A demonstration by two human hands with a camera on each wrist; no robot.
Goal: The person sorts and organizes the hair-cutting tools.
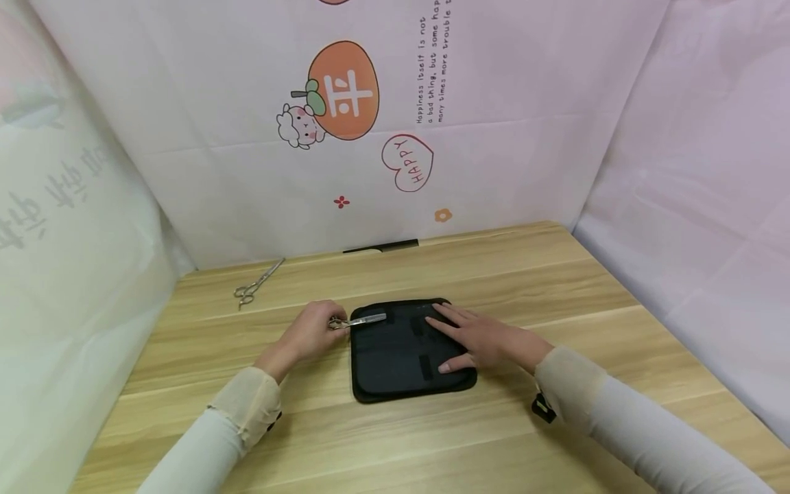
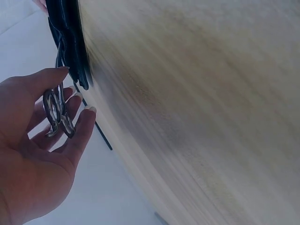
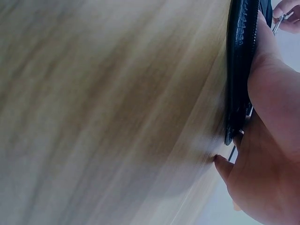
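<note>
Over the black case, scissors in the left hand, right hand wide across its right side

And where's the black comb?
In the head view, the black comb is at the far edge of the table, beyond the black case and to the right of the unheld scissors.

The case lies on the worktop. At its left side is the left hand with the held scissors, whose blades reach over the case's far left part. The right hand rests on the case's right part. Behind the case and farther left lie the second scissors; behind it, along the worktop's far edge, is the comb.
</note>
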